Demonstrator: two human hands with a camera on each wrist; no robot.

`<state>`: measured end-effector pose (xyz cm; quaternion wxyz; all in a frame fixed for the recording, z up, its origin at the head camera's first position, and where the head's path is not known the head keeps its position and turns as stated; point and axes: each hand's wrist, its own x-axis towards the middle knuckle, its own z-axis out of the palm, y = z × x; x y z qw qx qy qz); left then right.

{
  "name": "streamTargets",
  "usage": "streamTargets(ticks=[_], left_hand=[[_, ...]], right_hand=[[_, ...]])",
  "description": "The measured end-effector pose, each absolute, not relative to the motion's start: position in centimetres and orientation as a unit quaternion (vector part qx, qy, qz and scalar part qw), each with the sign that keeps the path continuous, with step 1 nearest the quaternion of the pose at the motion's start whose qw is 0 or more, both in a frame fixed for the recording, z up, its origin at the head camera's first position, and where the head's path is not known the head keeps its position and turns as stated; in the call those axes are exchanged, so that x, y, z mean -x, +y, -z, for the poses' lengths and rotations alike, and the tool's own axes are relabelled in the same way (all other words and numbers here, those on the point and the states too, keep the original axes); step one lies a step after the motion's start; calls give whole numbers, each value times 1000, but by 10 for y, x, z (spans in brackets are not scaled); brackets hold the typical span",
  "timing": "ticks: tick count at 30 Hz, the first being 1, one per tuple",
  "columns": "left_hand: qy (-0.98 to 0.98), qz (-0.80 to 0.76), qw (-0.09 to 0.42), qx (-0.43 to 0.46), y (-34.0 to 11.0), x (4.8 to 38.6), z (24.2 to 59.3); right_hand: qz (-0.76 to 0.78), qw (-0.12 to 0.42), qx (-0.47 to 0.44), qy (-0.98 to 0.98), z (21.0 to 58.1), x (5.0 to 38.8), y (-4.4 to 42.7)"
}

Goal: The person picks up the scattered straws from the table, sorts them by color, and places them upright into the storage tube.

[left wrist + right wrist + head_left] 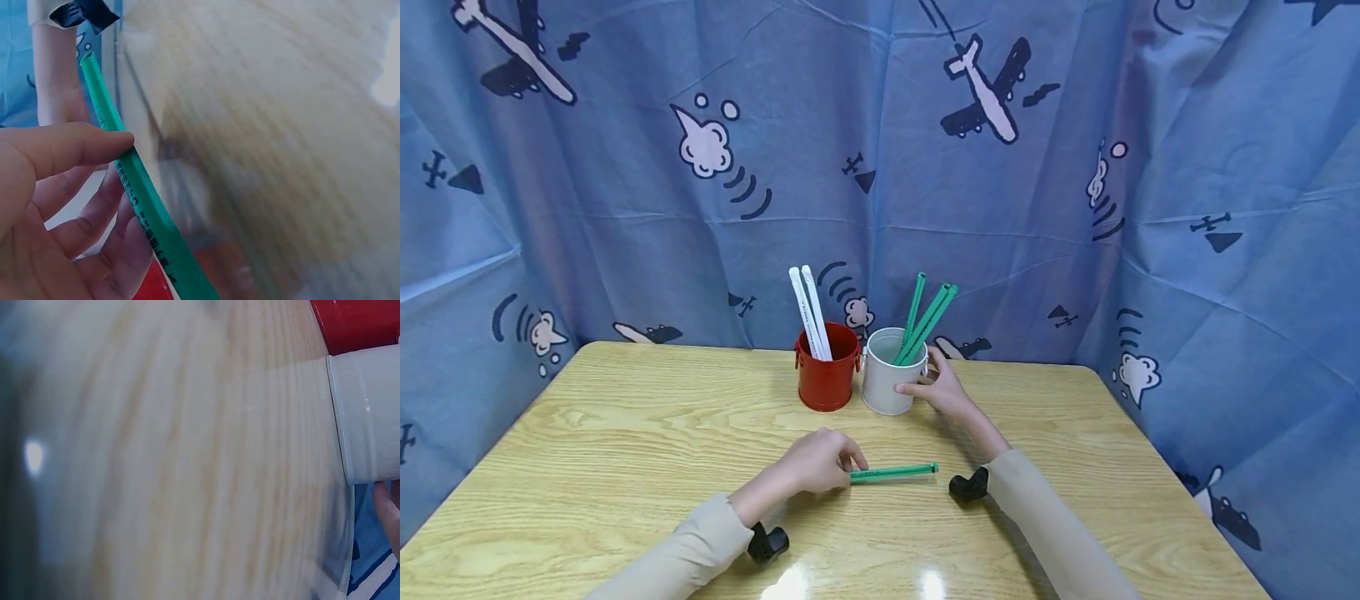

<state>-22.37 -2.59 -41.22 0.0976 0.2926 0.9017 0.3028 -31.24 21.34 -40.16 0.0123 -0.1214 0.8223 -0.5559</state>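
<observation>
My left hand [826, 460] pinches a green wrapped straw [895, 472] between thumb and fingers, low over the table's middle. In the left wrist view the same straw [140, 187] shows dark print along its wrapper. My right hand [946, 387] grips the right side of a small white bucket [886, 387], thumb in front and fingers around its far side. Several green straws [925, 325] lean to the right in that bucket. Directly left of it stands a red bucket [824, 387], holding white wrapped straws [811, 312].
The wooden table [662, 417] has a glossy top that reflects light near its front. A blue curtain [820, 167] with airplane prints hangs behind it and along the sides. Each wrist carries a black camera mount [767, 543].
</observation>
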Motion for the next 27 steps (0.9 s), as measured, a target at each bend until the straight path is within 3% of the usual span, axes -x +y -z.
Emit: streamTargets(ticks=[12,27], left_hand=[[892,-340,62,-291,-25,233,396],[864,-422,7,-274,-13,250,365]], right_hand=[[565,7,121,816,430,336,223],[583,0,129,802,435,338,224]])
